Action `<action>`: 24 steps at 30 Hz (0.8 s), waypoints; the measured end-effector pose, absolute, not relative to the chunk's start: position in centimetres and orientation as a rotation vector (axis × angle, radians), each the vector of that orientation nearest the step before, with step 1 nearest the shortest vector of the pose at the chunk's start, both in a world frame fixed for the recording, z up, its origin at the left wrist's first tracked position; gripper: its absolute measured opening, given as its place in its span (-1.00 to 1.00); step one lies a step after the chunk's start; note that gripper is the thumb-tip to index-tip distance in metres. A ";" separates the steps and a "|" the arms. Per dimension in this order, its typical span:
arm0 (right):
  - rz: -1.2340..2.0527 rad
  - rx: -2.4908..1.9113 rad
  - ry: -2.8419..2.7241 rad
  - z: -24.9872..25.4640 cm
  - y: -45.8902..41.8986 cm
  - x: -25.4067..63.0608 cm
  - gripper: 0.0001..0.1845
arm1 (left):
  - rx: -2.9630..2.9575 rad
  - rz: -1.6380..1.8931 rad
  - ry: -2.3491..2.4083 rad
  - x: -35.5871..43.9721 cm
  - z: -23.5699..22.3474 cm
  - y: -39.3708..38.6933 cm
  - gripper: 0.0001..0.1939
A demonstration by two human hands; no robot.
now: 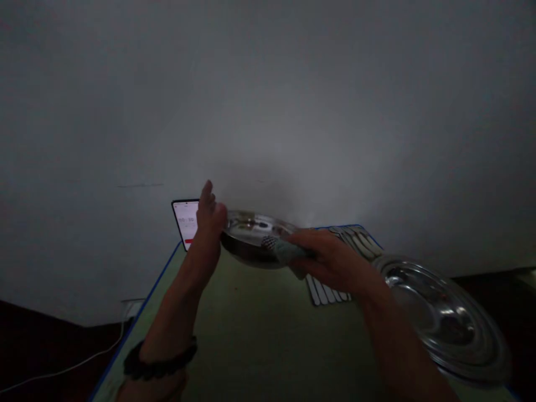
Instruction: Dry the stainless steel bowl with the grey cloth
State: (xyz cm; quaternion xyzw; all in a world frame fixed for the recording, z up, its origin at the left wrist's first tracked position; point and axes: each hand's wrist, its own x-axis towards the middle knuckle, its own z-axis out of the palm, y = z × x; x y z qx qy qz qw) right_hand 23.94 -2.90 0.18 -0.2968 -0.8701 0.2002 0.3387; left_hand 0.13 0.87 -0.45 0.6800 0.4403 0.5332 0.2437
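A shiny metal bowl point(251, 231) is held up above the table, its inside showing and slightly tilted. My left hand point(209, 220) grips its left rim, thumb at the edge and some fingers pointing up. At the right rim, my right hand point(326, 257) is closed on a greenish cloth point(285, 251) with a dark checked patch, which presses against the bowl's side. My right fingers partly hide the cloth. Below and behind my right hand lies a row of spoons point(330, 293), partly covered by my forearm.
Several metal plates or shallow dishes point(452, 318) are stacked at the table's right. A phone point(185, 220) with a timer on screen leans on the wall point(268, 100). The greenish table point(251, 335) has a blue edge. A white cable point(92, 357) hangs on the left.
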 end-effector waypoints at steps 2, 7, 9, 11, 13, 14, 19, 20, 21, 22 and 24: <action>0.710 -0.785 -2.195 0.4 -2.9 25.3 -0.85 | 1.982 1.457 1.136 -0.7 -0.8 0.9 -0.47; 0.994 -0.742 -1.998 0.1 -2.6 27.0 -0.80 | 2.218 1.342 1.045 -1.2 -0.8 -0.2 -0.47; 1.063 -0.736 -1.975 0.2 -2.7 26.9 -0.75 | 2.266 1.378 1.120 -0.8 -0.2 -0.9 -0.48; 1.047 -0.770 -2.037 0.6 -3.2 26.3 -0.72 | 2.332 1.321 1.147 -0.1 0.5 -1.7 -0.53; 0.969 -0.823 -2.145 1.2 -3.7 25.5 -0.73 | 2.418 1.182 1.107 0.6 1.2 -2.3 -0.58; 0.923 -0.840 -2.190 1.5 -3.9 25.1 -0.75 | 2.448 1.102 1.082 1.0 1.5 -2.6 -0.60; 0.938 -0.839 -2.099 0.2 -3.0 24.3 -0.75 | 2.272 1.009 1.116 1.6 0.9 -2.0 -0.64; 1.012 -0.835 -2.002 -0.5 -2.4 24.5 -0.71 | 2.169 1.081 1.149 1.4 0.5 -1.6 -0.63; 1.103 -0.827 -1.872 -1.3 -1.8 24.7 -0.67 | 2.064 1.155 1.178 1.1 0.0 -1.1 -0.63; 1.180 -0.787 -1.697 -2.2 -1.2 24.8 -0.63 | 1.965 1.226 1.210 0.7 -0.3 -0.6 -0.62; 1.256 -0.732 -1.400 -3.5 -0.3 24.9 -0.54 | 1.844 1.295 1.275 0.1 -0.8 0.0 -0.58</action>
